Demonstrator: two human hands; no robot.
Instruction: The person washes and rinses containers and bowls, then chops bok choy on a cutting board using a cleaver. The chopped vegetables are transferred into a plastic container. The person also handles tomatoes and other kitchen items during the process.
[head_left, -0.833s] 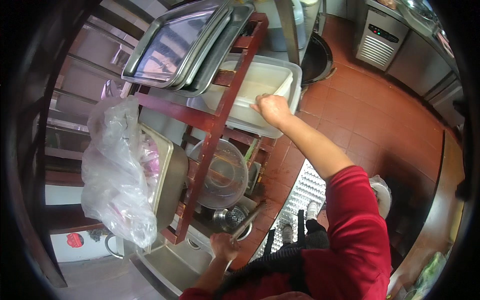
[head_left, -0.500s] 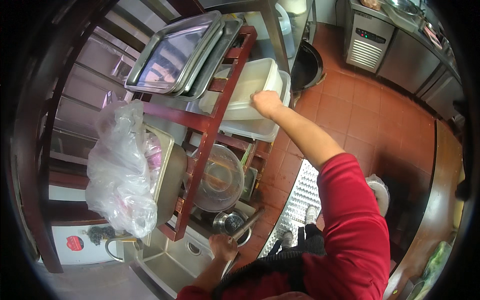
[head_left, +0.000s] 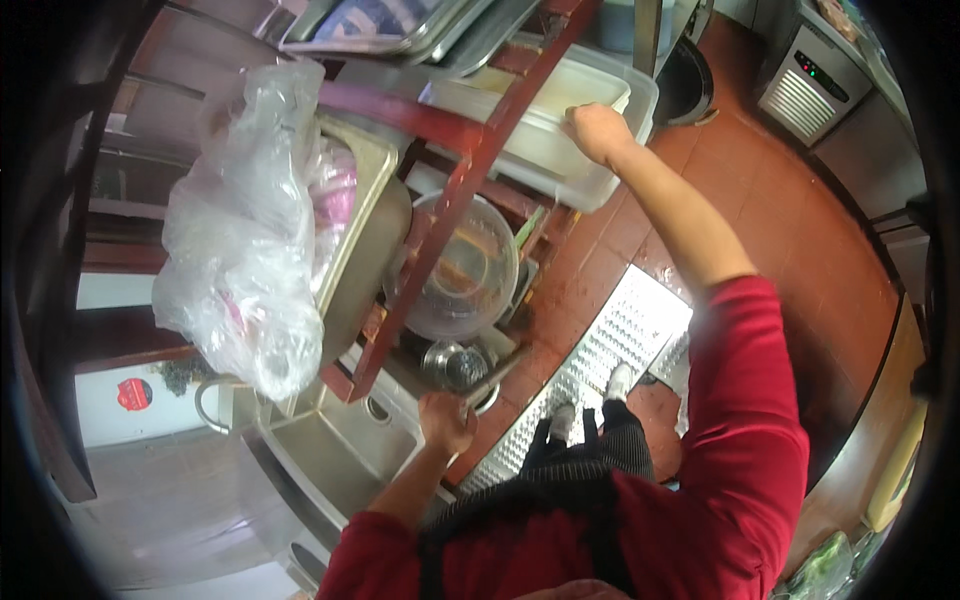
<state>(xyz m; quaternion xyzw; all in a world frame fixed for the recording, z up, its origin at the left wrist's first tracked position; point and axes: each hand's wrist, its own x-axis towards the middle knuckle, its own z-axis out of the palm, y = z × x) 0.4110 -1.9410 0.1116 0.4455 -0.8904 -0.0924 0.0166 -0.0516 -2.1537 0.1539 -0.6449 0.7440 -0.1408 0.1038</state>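
Observation:
My right hand [head_left: 600, 135] reaches out to the rack with its fingers closed over the near edge of a white plastic tub [head_left: 545, 125]. That tub sits within a larger translucent tub [head_left: 598, 190]. Low by the sink [head_left: 345, 455], my left hand [head_left: 447, 422] is curled at the end of a dark bar [head_left: 500, 375]; whatever its fingers close on is hidden. Beyond it are a shiny round metal vessel [head_left: 455, 365] and a clear round plastic container [head_left: 460, 265].
The dark red rack [head_left: 470, 150] holds metal trays [head_left: 430, 40] and a deep metal pan [head_left: 385, 220] with a bulging clear plastic bag [head_left: 245, 230]. A perforated metal plate [head_left: 610, 335] lies on the red tiled floor under my feet. A wooden counter edge [head_left: 860, 470] runs along the right.
The view has shifted, so the rack, trays and bag appear higher. The white tub appears lower within the larger one, my right hand still at its edge. My left hand remains by the bar's end.

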